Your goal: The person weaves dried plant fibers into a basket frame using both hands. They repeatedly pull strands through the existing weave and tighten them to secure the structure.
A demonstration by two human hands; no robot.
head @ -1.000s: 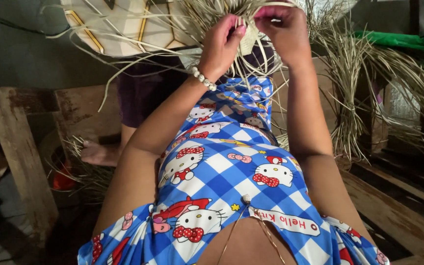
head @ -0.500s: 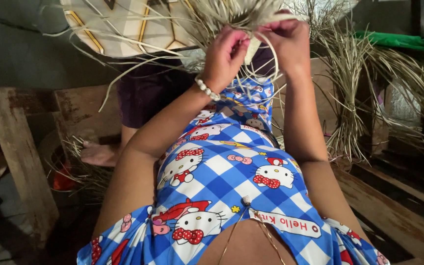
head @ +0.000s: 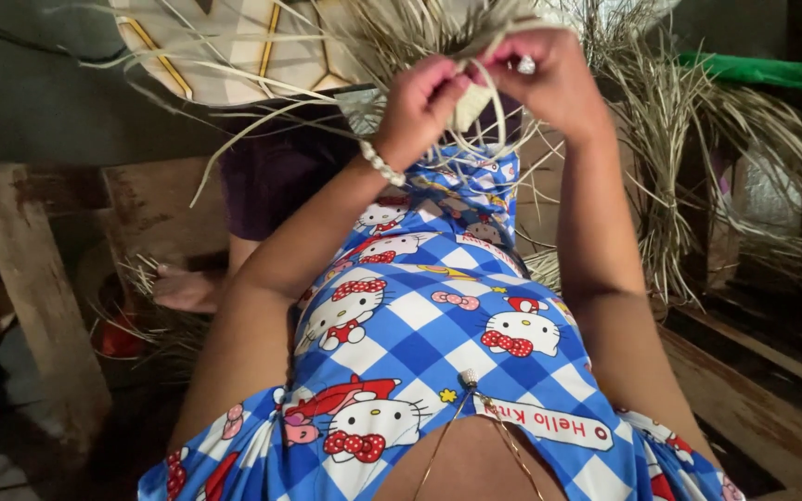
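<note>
— At the top of the view, where is the pale straw strip (head: 472,104)?

— Between the two hands, above the blue checked dress (head: 438,306). The left hand (head: 420,107) has its grip pinched on the strip's left side; the right hand (head: 554,79) pinches its upper right end.

— What else?

— A woven mat (head: 234,46) lies just left of the hands; loose dried straw (head: 698,167) hangs to the right.

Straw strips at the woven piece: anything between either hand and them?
Nothing visible. The left hand and right hand both pinch the pale straw strips directly, at the edge of the woven piece.
</note>
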